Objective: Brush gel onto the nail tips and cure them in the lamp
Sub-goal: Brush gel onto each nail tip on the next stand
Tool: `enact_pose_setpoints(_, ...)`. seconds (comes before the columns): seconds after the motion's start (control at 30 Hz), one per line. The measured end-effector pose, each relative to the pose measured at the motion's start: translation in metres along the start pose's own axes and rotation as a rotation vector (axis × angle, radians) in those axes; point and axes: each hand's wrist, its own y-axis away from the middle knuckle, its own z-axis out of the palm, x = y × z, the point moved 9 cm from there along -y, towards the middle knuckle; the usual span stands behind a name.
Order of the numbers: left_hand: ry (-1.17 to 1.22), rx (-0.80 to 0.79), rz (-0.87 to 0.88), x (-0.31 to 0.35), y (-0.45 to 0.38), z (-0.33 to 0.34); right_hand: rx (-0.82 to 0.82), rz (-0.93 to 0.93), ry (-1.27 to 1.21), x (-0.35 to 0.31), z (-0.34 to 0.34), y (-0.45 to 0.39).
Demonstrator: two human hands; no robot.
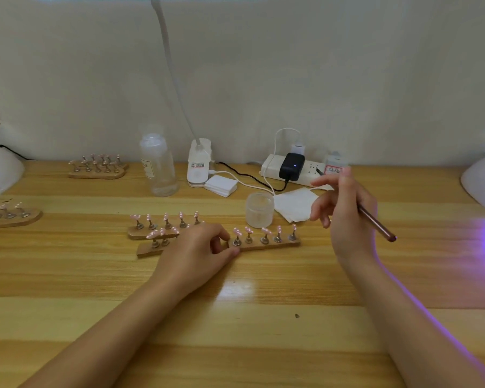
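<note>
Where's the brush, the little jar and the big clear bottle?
brush (pixel 375 223), head view, on its dark handle behind the right hand.
jar (pixel 259 212), head view, on its frosted side.
bottle (pixel 158 166), head view, on its clear middle.

On desk (pixel 263 331): jar (pixel 259 210) centre; bottle (pixel 158 166) at 10 o'clock, power strip (pixel 291 166) at 1 o'clock, nail-tip holders (pixel 265 242) at 6 o'clock.

Pink nail tips (pixel 265 231) upright on stand (pixel 269 244)
</note>
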Motion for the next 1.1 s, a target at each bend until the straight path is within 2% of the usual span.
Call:
enact_pose_setpoints(0.13,0.019,-0.025,0.013,-0.007,-0.005,-0.004,-0.047,0.041,0.009,0.003,0.004,-0.001)
enact_pose_setpoints(0.3,-0.015,-0.027,0.005,-0.005,-0.008,0.002,-0.195,0.184,0.016,0.009,0.018,-0.004)
enact_pose_setpoints(0.47,-0.052,0.007,-0.005,0.005,-0.012,0.010,-0.279,0.285,0.157,0.017,0.033,-0.021)
enact_pose_setpoints(0.63,0.033,0.030,-0.082,0.003,-0.017,0.014,-0.365,0.218,0.456,0.025,0.053,-0.039)
enact_pose_setpoints(0.83,0.053,0.005,-0.119,0.000,-0.021,0.019,-0.507,0.117,0.701,0.030,0.084,-0.048)
enact_pose_setpoints(1.1,0.075,0.011,-0.093,-0.002,-0.018,0.018,-0.520,-0.003,0.866,0.032,0.105,-0.046)
